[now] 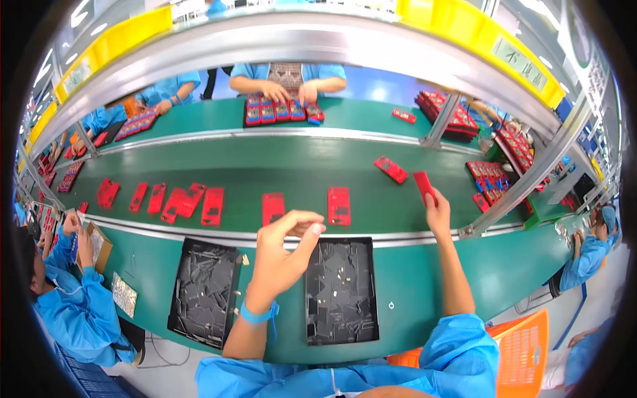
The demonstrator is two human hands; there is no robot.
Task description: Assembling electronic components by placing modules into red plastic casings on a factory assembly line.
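My right hand (438, 213) is closed around the lower end of a flat red plastic panel (423, 183), raised over the green conveyor belt. My left hand (284, 255), a blue band at its wrist, hovers over the gap between two black trays. Its fingers curve toward the thumb with a small gap, and nothing shows between them. Dark flat pieces fill the left black tray (174, 318) and the right black tray (376, 318). Just past my left hand, a red panel (273, 207) and another red panel (339, 205) lie on the belt.
Several red panels (212, 205) lie along the belt to the left. A metal rail (265, 134) and an overhead beam cross ahead. Across the belt, a person's hands (292, 91) work at a tray of red parts. An orange basket (524, 358) stands at lower right. Co-workers sit on both sides.
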